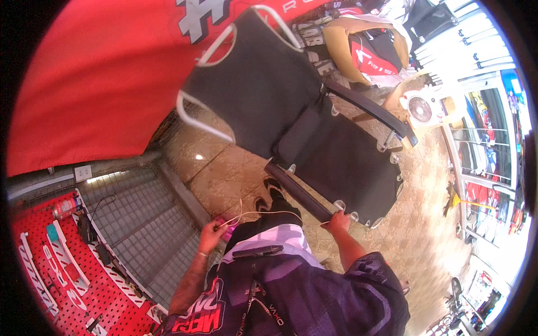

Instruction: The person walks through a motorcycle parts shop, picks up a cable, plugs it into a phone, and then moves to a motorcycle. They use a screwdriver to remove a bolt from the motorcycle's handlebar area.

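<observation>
- One wide fisheye view looks steeply down and ahead from the person's head, the left of a side-by-side pair.
- The dark patterned fabric shirt (319, 302) is nearest, filling the lower edge.
- Farther off, the long black fabric chair with a pale tubular metal frame (347, 162) crosses the upper middle, over beige tiled floor (417, 229).
- The circular rim crops the red cloth (84, 95) at upper left.

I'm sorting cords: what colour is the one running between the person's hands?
The cord is off-white, seen best in the head view.
</observation>
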Demonstrator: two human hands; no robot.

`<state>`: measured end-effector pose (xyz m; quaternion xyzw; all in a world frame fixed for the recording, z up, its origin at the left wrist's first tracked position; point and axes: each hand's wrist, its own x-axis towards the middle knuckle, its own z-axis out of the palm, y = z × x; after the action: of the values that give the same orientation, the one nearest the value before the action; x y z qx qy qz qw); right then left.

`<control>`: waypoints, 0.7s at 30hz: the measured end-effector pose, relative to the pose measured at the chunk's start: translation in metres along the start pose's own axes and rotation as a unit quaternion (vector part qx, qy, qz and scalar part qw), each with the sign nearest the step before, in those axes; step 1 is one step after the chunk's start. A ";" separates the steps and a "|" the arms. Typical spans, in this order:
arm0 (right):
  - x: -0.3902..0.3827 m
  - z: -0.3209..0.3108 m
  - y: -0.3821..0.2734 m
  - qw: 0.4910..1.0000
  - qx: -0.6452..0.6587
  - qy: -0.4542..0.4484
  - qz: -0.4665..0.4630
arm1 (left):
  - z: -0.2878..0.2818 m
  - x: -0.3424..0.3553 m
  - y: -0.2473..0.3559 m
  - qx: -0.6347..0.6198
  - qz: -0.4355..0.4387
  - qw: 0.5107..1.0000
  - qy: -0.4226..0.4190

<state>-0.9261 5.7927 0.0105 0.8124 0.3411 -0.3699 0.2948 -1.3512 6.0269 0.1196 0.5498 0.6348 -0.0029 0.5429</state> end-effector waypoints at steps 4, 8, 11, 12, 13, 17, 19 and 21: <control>-0.018 0.040 0.015 0.999 -0.005 -0.023 0.028 | -0.002 0.018 0.024 0.120 0.063 0.991 -0.018; -0.029 0.100 0.025 0.997 0.014 -0.070 0.031 | -0.003 0.035 0.043 0.084 0.025 0.995 -0.058; -0.040 0.136 0.024 0.987 0.065 -0.123 0.078 | -0.005 0.041 0.054 0.131 0.047 0.989 -0.058; -0.045 0.145 0.023 0.986 0.074 -0.124 0.088 | -0.005 0.043 0.057 0.112 0.050 0.990 -0.066; -0.047 0.151 0.021 0.986 0.074 -0.111 0.100 | -0.006 0.045 0.059 0.093 0.042 0.992 -0.078; -0.040 0.166 0.022 0.981 0.055 -0.168 0.079 | -0.007 0.055 0.054 0.174 0.060 0.978 -0.093; -0.026 0.162 0.029 0.971 0.055 -0.231 0.002 | -0.005 0.064 0.045 0.119 0.060 0.987 -0.089; -0.015 0.146 0.030 0.968 0.068 -0.240 -0.025 | -0.007 0.071 0.035 0.109 0.075 0.988 -0.074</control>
<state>-0.9683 5.6632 -0.0515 0.7088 0.2548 -0.5840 0.3026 -1.3175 6.0946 0.0944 0.6497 0.5460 -0.0720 0.5239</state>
